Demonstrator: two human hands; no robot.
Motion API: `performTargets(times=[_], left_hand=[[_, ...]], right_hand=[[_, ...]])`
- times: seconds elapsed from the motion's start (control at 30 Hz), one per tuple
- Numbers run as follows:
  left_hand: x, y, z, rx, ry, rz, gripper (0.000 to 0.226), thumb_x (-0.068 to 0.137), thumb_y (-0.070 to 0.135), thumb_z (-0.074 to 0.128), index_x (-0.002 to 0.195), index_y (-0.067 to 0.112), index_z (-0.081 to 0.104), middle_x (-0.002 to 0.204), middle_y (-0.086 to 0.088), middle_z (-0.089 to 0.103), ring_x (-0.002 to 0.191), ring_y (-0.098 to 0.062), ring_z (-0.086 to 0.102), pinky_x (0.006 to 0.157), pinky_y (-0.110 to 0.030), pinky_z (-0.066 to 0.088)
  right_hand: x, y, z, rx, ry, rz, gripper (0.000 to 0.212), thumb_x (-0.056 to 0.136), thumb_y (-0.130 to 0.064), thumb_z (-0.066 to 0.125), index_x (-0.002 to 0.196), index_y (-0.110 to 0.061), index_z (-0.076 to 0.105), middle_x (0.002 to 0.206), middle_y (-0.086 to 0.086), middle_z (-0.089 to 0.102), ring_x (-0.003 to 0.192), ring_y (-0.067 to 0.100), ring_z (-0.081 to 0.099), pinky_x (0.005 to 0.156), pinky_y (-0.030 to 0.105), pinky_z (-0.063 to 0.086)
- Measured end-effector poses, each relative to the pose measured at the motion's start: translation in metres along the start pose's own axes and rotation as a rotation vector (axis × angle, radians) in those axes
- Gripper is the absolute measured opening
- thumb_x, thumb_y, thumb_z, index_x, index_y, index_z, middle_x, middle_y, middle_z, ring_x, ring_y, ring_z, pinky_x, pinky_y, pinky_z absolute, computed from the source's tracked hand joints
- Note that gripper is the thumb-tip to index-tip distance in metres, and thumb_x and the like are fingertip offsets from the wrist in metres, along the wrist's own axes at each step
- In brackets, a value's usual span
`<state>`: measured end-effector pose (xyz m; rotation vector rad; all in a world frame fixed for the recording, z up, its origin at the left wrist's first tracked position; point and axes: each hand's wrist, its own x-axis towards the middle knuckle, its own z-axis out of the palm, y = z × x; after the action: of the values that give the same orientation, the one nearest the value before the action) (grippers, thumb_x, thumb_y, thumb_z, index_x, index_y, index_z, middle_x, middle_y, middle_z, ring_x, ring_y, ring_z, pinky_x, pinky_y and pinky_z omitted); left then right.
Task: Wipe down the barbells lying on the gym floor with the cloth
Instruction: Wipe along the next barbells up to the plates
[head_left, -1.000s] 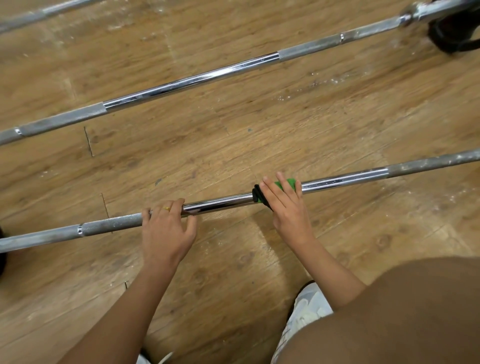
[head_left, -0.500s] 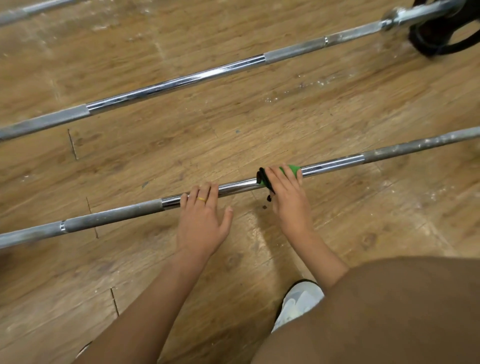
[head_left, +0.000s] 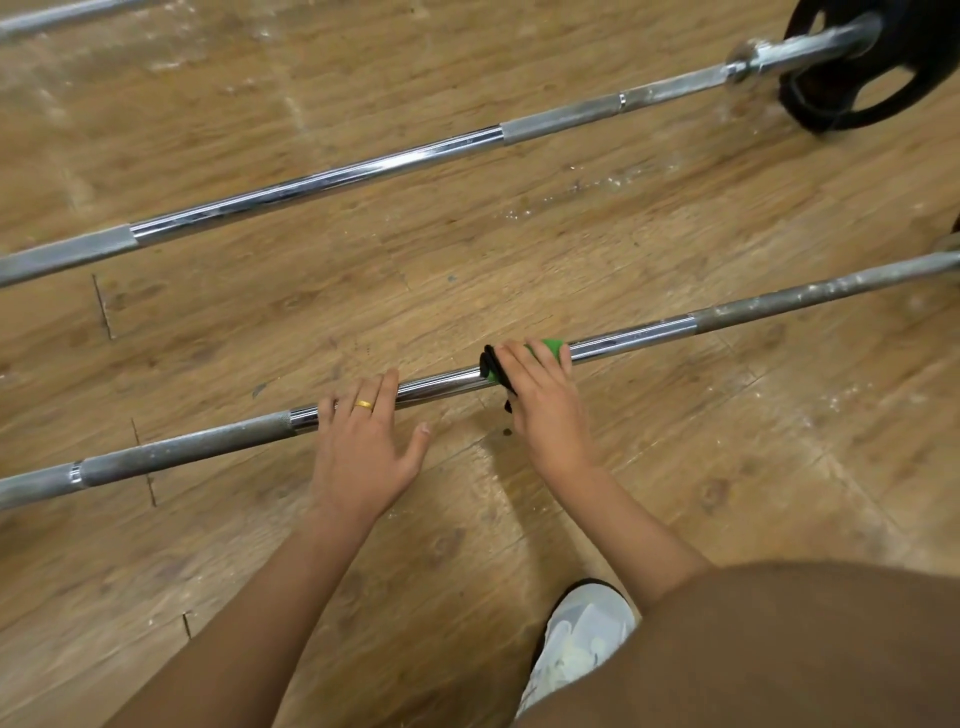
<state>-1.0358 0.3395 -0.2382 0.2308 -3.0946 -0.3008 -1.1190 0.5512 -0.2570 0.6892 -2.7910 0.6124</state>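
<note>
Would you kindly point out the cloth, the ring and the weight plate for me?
cloth (head_left: 551, 347): head view, its green end.
ring (head_left: 363, 405): head view, top of the gold band.
weight plate (head_left: 862, 111): head view, its black lower rim.

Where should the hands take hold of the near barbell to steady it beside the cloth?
Probably on the smooth chrome middle of the near barbell, just left of the cloth, from above: it lies flat on the floor, so mainly its top is reachable.
</note>
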Motion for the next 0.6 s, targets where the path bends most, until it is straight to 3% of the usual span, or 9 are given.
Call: performTargets(times=[0.13, 0.33, 0.6], left_hand=[[-0.003, -0.001, 0.001, -0.015, 0.016, 0.002, 0.072, 0.092, 0.057, 0.039, 0.147, 0.012, 0.046, 0.135, -0.008, 0.06, 0.12, -0.03, 0.053, 0.111, -0.05, 0.032], [-0.003, 0.005, 0.0, -0.038, 0.036, -0.024, 0.068, 0.091, 0.053, 0.044, 0.144, 0.012, 0.05, 0.13, -0.008, 0.063, 0.114, -0.03, 0.057, 0.109, -0.051, 0.033], [0.001, 0.004, -0.002, 0.012, -0.019, -0.016, 0.07, 0.091, 0.057, 0.036, 0.141, 0.012, 0.052, 0.132, -0.007, 0.063, 0.117, -0.029, 0.058, 0.108, -0.054, 0.035]], right_hand=[[0.002, 0.015, -0.012, -0.036, -0.058, -0.109, 0.071, 0.075, 0.004, 0.069, 0.143, -0.01, 0.052, 0.138, 0.006, 0.059, 0.134, 0.031, 0.049, 0.119, 0.05, 0.019], [-0.002, 0.009, -0.01, -0.005, -0.024, 0.022, 0.062, 0.082, 0.002, 0.068, 0.141, -0.01, 0.053, 0.139, 0.005, 0.059, 0.137, 0.031, 0.046, 0.121, 0.052, 0.016], [-0.001, 0.014, -0.018, -0.051, -0.077, -0.049, 0.072, 0.077, -0.002, 0.074, 0.144, -0.014, 0.051, 0.139, 0.002, 0.059, 0.136, 0.028, 0.047, 0.12, 0.047, 0.017]])
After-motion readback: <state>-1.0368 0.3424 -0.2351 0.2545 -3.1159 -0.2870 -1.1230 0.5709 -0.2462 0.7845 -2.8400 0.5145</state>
